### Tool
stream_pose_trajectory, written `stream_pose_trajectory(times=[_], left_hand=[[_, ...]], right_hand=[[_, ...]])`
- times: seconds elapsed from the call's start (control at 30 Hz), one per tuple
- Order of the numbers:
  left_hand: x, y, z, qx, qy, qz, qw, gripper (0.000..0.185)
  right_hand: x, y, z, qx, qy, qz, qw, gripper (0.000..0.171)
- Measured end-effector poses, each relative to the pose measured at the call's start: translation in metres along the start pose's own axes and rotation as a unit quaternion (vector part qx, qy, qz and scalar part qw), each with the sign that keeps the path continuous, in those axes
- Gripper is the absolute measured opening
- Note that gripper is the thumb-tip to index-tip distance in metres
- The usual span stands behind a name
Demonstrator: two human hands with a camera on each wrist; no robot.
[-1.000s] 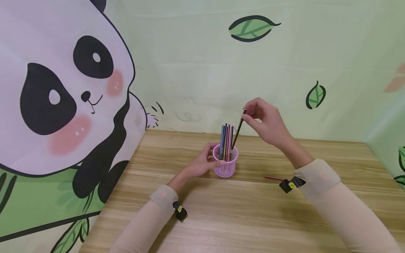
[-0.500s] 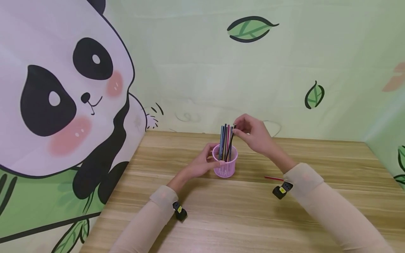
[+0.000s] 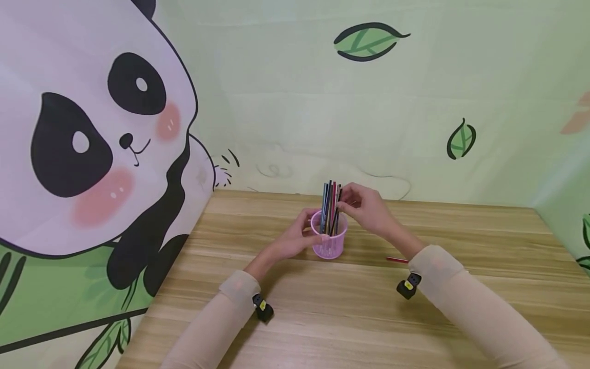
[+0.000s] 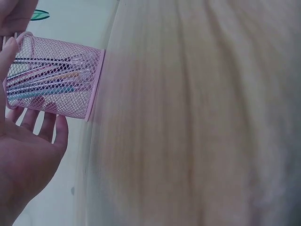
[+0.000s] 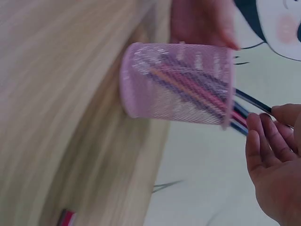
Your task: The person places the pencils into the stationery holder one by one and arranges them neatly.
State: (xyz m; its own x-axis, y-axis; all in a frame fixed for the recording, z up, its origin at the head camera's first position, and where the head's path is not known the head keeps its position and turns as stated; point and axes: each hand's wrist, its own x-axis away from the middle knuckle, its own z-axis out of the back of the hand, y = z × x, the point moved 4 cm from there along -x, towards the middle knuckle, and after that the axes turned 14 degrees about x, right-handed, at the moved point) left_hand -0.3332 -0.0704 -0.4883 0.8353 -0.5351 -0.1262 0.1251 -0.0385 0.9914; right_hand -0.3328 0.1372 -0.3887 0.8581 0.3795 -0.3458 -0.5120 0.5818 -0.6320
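A pink mesh pencil cup [image 3: 329, 249] stands upright on the table, filled with several pencils [image 3: 327, 205] in blue, black and red. My left hand [image 3: 289, 242] holds its side, thumb near the front rim and fingers round the back. In the left wrist view the fingers [image 4: 48, 126] curve against the mesh [image 4: 56, 101]. With thumb and fingertips my right hand [image 3: 369, 207] pinches a black pencil [image 5: 254, 100] close to its upper end. That pencil's lower part stands inside the cup, among the others.
A red pencil [image 3: 396, 260] lies on the wooden table [image 3: 332, 318] to the right of the cup, partly hidden by the right sleeve. Behind the table rises a pale green backdrop [image 3: 286, 102] with a panda and leaves printed on it.
My right hand has come down and left, lowering the black pencil from above the rim into the cup. My left hand has stayed on the cup.
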Motion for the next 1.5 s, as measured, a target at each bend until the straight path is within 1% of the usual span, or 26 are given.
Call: stream_pose_trajectory(times=[0.13,0.23,0.5,0.7,0.9,1.0,1.13,1.23,1.3,1.37,1.5], left_hand=[[0.000,-0.002,0.000,0.003,0.002,-0.001,1.0000,0.074],[0.000,-0.003,0.000,0.005,0.002,-0.002,1.0000,0.074],[-0.001,-0.003,0.000,0.005,0.002,-0.006,1.0000,0.074],[-0.001,-0.005,0.000,0.009,0.000,0.004,1.0000,0.074],[-0.001,-0.003,0.002,0.010,0.002,0.002,0.9999,0.074],[-0.002,-0.003,0.002,0.009,0.002,0.003,1.0000,0.074],[-0.002,-0.004,0.002,0.010,0.000,0.004,0.9999,0.074],[-0.002,-0.004,0.001,0.011,-0.003,0.003,0.9999,0.074],[-0.001,-0.003,0.000,0.010,-0.004,0.002,0.9999,0.075],[-0.002,-0.003,0.000,0.009,-0.004,0.001,1.0000,0.076],[-0.001,-0.002,0.001,0.007,0.000,-0.002,1.0000,0.077]], right_hand=[[0.004,0.009,-0.005,0.040,-0.011,0.004,0.999,0.018],[0.008,0.015,-0.004,0.059,-0.011,0.005,0.998,0.020],[0.012,0.017,-0.001,0.077,-0.026,0.016,0.997,0.026],[0.016,0.020,-0.003,0.098,-0.042,0.025,0.994,0.029],[0.019,0.016,-0.001,0.095,-0.053,0.043,0.993,0.022],[0.022,0.017,0.003,0.095,-0.055,0.038,0.993,0.017],[0.031,0.028,0.011,0.104,-0.064,0.025,0.992,0.009],[0.042,0.041,0.017,0.104,-0.081,0.029,0.991,0.005],[0.051,0.051,0.020,0.106,-0.100,0.031,0.989,0.003],[0.061,0.059,0.023,0.109,-0.125,0.032,0.986,0.004],[0.080,0.073,0.028,0.127,-0.172,0.017,0.977,0.004]])
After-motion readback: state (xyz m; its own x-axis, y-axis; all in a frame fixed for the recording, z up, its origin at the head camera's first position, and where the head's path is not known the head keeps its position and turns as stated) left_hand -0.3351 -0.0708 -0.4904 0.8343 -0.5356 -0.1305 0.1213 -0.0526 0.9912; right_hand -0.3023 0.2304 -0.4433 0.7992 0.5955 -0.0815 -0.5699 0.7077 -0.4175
